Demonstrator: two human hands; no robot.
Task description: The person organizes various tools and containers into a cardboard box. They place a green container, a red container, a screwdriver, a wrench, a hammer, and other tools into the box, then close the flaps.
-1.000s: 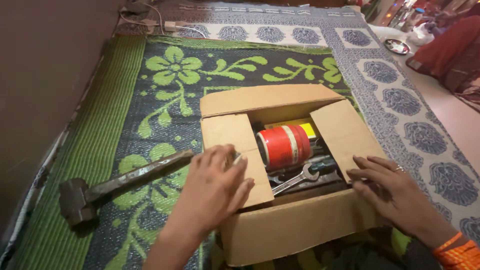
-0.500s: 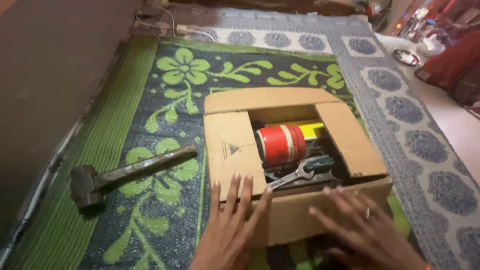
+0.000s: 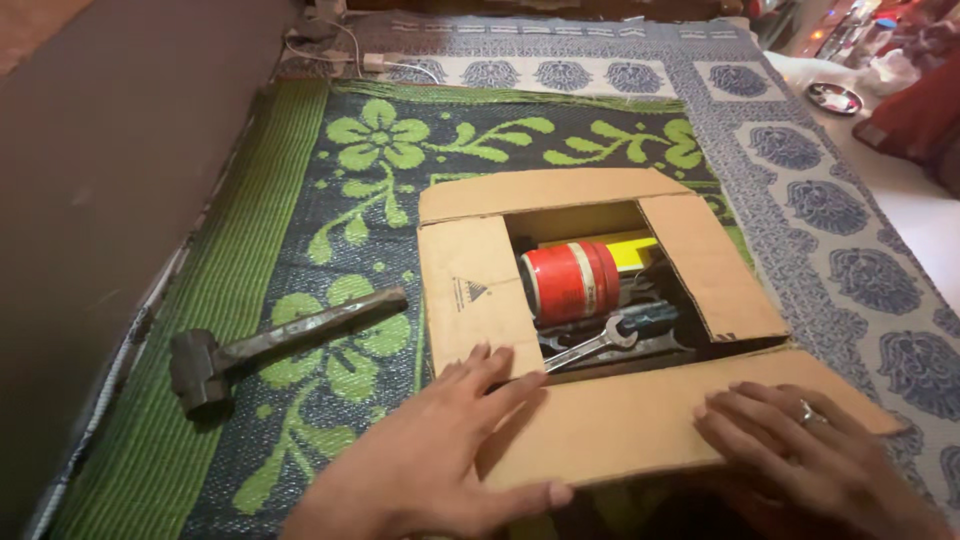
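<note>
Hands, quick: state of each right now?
Left hand: open, flat on the near flap of the cardboard box.
Right hand: open, fingers spread on the same flap.

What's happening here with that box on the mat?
A person has both hands flat on the near flap of a cardboard box: the left hand at its left end, the right hand at its right. The box is partly open, showing a red can and a wrench. A hammer lies on the green mat beside it.
</note>
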